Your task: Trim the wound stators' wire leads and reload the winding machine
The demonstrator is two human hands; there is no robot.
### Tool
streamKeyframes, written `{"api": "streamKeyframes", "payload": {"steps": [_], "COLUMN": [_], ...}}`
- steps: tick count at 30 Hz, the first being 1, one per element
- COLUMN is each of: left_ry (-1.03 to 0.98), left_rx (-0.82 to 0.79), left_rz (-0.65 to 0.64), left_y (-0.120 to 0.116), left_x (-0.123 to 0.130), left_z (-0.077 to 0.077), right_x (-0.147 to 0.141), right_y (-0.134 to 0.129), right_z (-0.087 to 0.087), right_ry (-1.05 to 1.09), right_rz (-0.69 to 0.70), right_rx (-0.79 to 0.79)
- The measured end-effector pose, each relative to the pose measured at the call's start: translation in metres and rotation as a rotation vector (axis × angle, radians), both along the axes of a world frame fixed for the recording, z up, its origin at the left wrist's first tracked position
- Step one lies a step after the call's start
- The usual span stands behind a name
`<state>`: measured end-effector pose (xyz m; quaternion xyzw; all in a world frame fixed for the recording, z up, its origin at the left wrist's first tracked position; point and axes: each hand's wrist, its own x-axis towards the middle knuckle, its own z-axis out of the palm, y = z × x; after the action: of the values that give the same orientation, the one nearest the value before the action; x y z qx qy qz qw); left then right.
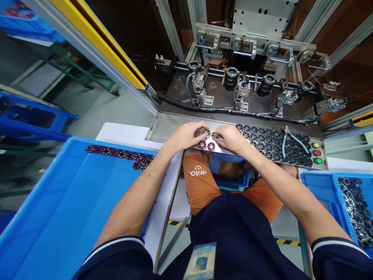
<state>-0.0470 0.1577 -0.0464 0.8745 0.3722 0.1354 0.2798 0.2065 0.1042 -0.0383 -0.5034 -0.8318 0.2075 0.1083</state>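
Observation:
On the steel ledge in front of me, my left hand has its thumb and fingers curved around a small round motor stator with copper windings. My right hand pinches another small stator just beside it, partly hidden by the fingers. Nearer the ledge's front edge lie two more stators, one red-and-dark and one like it. Right of my right hand, a dense layer of dark spoked rings covers the ledge.
Blue-handled pliers rest on the rings, near a green button. Behind the ledge stands a machine with cylindrical fixtures. A blue tray at left holds a row of stators; a right-hand bin holds metal rings.

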Motion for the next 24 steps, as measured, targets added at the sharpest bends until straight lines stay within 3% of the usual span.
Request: {"api": "streamKeyframes", "payload": {"steps": [3, 5, 9, 12, 14, 18, 20, 24], "left_ry": [0.012, 0.011, -0.032, -0.065, -0.036, 0.036, 0.041, 0.052], "left_rx": [-0.014, -0.014, 0.059, 0.121, 0.148, 0.206, 0.210, 0.200], "left_rz": [-0.004, 0.008, 0.102, 0.112, 0.074, 0.053, 0.042, 0.032], "left_y": [-0.004, -0.009, -0.025, -0.036, -0.039, -0.040, -0.040, -0.045], "left_x": [-0.004, -0.010, -0.009, 0.025, 0.062, 0.123, 0.134, 0.126], "left_z": [0.004, 0.011, 0.033, 0.043, 0.041, 0.019, 0.009, 0.000], "right_x": [0.008, 0.029, 0.091, 0.116, 0.116, 0.099, 0.095, 0.097], "right_y": [-0.006, -0.015, -0.040, -0.054, -0.059, -0.062, -0.062, -0.064], "right_z": [0.010, 0.022, 0.043, 0.043, 0.035, 0.022, 0.021, 0.024], "right_ry": [0.059, 0.096, 0.081, -0.002, -0.046, -0.094, -0.099, -0.104], "right_rz": [0.031, 0.010, -0.242, -0.391, -0.412, -0.402, -0.381, -0.400], "right_rx": [-0.016, -0.006, 0.093, 0.132, 0.118, 0.077, 0.054, 0.033]}}
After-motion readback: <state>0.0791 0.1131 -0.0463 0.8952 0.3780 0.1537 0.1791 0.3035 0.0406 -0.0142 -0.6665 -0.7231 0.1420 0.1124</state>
